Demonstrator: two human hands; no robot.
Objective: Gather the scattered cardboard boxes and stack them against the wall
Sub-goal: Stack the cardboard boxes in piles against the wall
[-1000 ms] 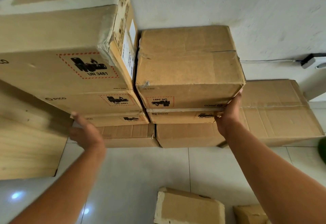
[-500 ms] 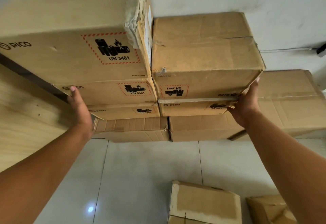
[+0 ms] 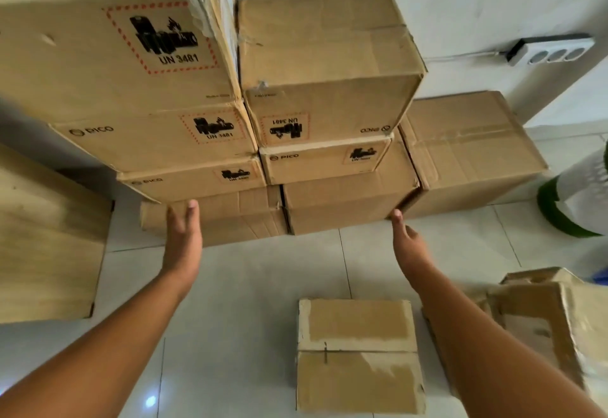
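Two stacks of brown cardboard boxes stand against the white wall: a taller left stack (image 3: 138,65) and a right stack (image 3: 325,65), several boxes printed "PICO" and "UN 3481". A lone box (image 3: 470,151) rests on the floor to their right. My left hand (image 3: 182,236) hovers, fingers apart, just in front of the left stack's bottom box. My right hand (image 3: 408,240) is open near the right stack's bottom corner, holding nothing. A closed small box (image 3: 358,355) lies on the tiles between my forearms. A torn, crumpled box (image 3: 539,315) lies at the right, partly behind my right arm.
A wooden panel (image 3: 49,243) stands at the left beside the stacks. A power strip (image 3: 552,51) hangs on the wall at upper right with its cable. A green-and-white object (image 3: 575,200) sits at the right edge. The floor is pale glossy tile (image 3: 250,302).
Both hands have come off the upper boxes and dropped to the level of the bottom row. The view has tilted down, showing more floor and the loose boxes.
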